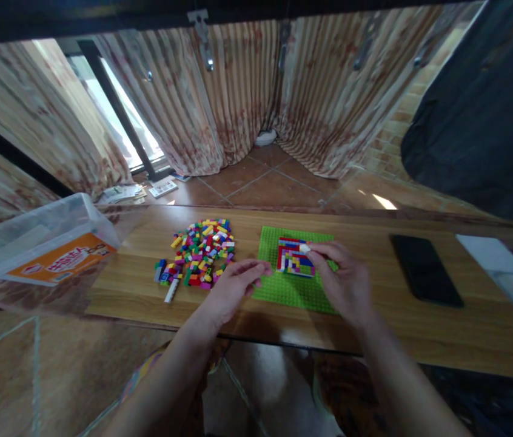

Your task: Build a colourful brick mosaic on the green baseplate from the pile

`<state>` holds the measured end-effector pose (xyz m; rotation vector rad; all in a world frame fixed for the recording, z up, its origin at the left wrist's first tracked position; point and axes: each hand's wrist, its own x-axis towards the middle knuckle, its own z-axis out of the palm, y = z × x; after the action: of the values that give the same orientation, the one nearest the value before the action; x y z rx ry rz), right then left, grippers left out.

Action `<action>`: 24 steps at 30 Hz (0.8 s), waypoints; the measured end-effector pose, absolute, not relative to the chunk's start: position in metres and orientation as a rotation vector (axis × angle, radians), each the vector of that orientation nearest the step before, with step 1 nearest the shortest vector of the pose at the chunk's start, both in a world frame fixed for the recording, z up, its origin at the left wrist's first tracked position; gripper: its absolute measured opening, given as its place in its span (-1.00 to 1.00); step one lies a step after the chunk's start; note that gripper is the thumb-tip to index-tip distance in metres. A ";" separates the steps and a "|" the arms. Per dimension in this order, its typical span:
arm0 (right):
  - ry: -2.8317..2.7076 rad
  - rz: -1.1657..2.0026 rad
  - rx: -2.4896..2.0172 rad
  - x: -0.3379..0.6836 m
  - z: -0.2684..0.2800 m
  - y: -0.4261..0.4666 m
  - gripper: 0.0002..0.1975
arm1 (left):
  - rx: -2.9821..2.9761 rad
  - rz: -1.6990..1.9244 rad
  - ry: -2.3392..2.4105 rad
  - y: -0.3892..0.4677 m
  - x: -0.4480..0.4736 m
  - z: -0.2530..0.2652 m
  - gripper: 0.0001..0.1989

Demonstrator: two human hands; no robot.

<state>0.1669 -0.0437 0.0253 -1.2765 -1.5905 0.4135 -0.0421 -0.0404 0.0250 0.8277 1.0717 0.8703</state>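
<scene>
Between the thumb and forefinger of my right hand (345, 279) is a small white toy brick (304, 248). It is held at the top right part of a flat block of coloured bricks (289, 262), which sits on a green studded baseplate (268, 291); whether the white brick touches the block I cannot tell. My left hand (238, 282) hovers by the baseplate's left edge, thumb and fingers drawn together, and what they hold, if anything, is hidden. Just left of that hand lies a pile of loose coloured bricks (204, 252), partly covered by it.
A white strip of brick (171, 291) lies at the pile's lower left. On the far left stands a clear plastic box (97, 212) with an orange label. A black phone or tablet (424, 270) and white paper (502, 267) lie to the right on the wooden table (133, 291).
</scene>
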 end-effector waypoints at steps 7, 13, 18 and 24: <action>-1.804 0.428 -1.303 0.182 0.018 -0.043 -0.82 | 0.909 0.876 1.151 -0.036 -0.035 0.016 -0.69; -2.051 0.322 -1.272 0.167 0.011 -0.044 -0.83 | 1.007 0.863 1.149 -0.035 -0.030 0.014 -0.74; -2.100 0.234 -1.258 0.167 0.006 -0.040 -0.87 | 1.037 0.827 1.140 -0.034 -0.030 0.014 -0.73; -2.058 0.236 -1.250 0.167 0.001 -0.037 -0.88 | 1.073 0.811 1.137 -0.034 -0.029 0.013 -0.75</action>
<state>0.1671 -0.0367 0.0006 -1.2504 -2.0581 0.2360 -0.0294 -0.0340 0.0129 1.0735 1.1369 0.8113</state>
